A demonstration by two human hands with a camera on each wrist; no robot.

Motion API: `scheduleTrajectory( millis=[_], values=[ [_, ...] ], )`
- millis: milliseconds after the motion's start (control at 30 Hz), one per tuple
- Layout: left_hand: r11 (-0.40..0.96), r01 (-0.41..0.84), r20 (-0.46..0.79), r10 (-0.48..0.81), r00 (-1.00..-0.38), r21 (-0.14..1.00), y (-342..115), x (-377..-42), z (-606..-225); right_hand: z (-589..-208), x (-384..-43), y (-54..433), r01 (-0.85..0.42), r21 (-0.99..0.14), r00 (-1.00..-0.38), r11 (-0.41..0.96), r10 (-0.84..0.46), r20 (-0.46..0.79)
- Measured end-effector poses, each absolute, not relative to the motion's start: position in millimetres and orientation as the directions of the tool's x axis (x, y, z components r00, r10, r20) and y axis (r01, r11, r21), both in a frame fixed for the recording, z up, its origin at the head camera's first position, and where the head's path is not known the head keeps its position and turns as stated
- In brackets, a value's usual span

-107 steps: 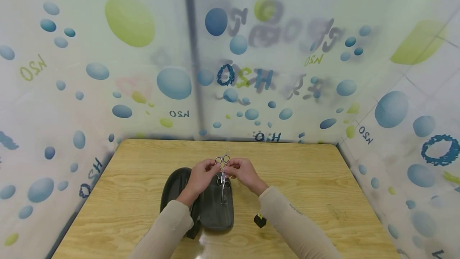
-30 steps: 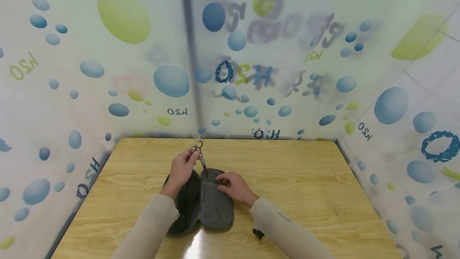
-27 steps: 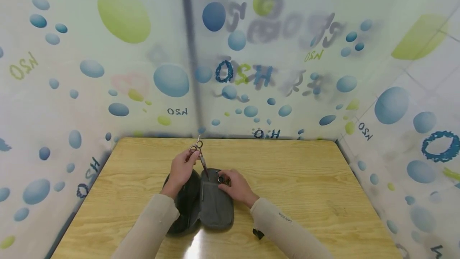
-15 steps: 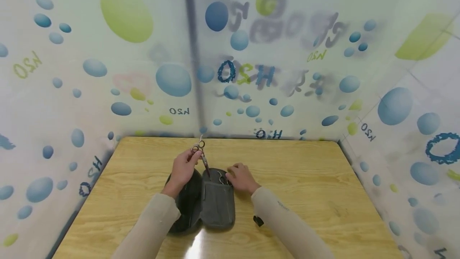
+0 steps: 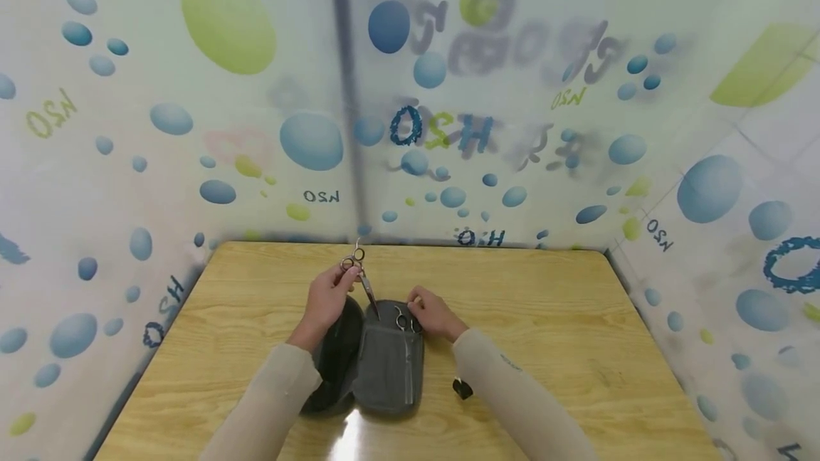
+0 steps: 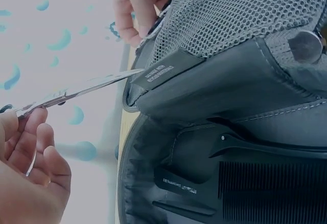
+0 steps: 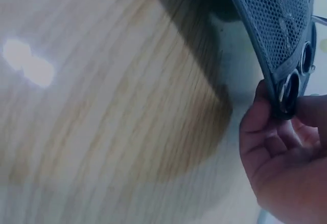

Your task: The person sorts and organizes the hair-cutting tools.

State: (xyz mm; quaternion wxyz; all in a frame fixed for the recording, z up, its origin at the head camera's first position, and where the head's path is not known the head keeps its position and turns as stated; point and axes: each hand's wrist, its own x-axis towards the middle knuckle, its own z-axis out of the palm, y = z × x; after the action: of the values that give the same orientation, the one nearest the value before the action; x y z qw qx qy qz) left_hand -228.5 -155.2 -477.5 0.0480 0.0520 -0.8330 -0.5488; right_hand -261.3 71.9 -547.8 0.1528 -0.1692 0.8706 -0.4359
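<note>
My left hand (image 5: 327,301) pinches a pair of hairdressing scissors (image 5: 366,284) near the finger rings, blades slanting down to the right. In the left wrist view their tip meets the edge of the mesh pocket beside a dark label (image 6: 166,70). That pocket belongs to an unfolded grey zip case (image 5: 387,375). Another pair of scissors (image 5: 401,321) sits in the pocket, rings sticking out at the top. My right hand (image 5: 435,313) pinches the case's upper right rim beside those rings, as the right wrist view shows.
The case's left half holds a black comb (image 6: 276,191) and a dark clip-like tool (image 6: 240,137). A small black object (image 5: 462,388) lies by the right sleeve on the wooden table (image 5: 544,340). A patterned curtain (image 5: 307,77) hangs behind the table.
Both hands were at one pair of scissors; then the left kept it. My right hand has left the second pair's rings for the case's rim. The case's right half has tilted slightly.
</note>
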Motion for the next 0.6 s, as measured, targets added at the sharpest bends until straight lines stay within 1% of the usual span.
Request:
scheduleTrajectory(
  millis=[100,267,467,600],
  values=[
    [0.386,-0.038,0.017,-0.137,-0.99,0.922,-156.1,-228.7,-476.9,-547.7,-259.8,72.1,-0.111,-0.855,-0.91,0.507,-0.397,-0.118],
    [0.34,-0.055,-0.014,-0.12,-0.993,0.939,-159.1,-230.7,-476.0,-540.1,-256.7,75.1,-0.086,-0.91,-0.922,0.406,-0.379,-0.082],
    [0.299,-0.084,-0.065,-0.073,-0.995,0.95,-161.9,-231.4,-471.1,-533.6,-254.6,76.7,-0.059,-0.944,-0.93,0.325,-0.362,-0.066],
    [0.298,-0.097,-0.095,-0.024,-0.995,0.949,-163.0,-232.1,-469.5,-531.9,-254.5,75.9,-0.032,-0.958,-0.935,0.286,-0.348,-0.073]
  ],
)
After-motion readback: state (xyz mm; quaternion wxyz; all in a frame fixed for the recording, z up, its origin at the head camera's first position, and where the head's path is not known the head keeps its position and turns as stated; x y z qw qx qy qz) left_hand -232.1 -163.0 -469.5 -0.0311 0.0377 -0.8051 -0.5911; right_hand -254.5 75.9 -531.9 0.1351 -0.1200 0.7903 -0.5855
